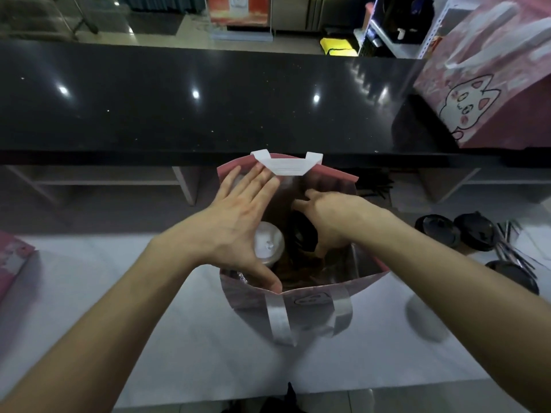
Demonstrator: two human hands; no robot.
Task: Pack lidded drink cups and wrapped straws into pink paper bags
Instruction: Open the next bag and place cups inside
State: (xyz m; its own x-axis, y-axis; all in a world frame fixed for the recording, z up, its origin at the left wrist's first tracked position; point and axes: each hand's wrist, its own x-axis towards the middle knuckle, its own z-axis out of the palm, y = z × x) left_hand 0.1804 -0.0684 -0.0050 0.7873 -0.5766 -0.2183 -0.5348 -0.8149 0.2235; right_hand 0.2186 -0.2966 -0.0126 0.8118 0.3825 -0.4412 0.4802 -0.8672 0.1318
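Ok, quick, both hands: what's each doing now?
Left hand: open, fingers spread across the pink bag mouth.
Right hand: inside the bag; grip cannot be told.

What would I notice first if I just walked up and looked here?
Probably the pink bag standing open in the middle of the white table, with both hands reaching into its top. The left hand is spread over a white-lidded cup inside. Another pink bag with a cartoon cat sits on the black counter, far right.

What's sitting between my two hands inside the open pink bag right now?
In the head view, between the left hand and right hand, inside the pink bag, sit a white-lidded cup and a black-lidded cup.
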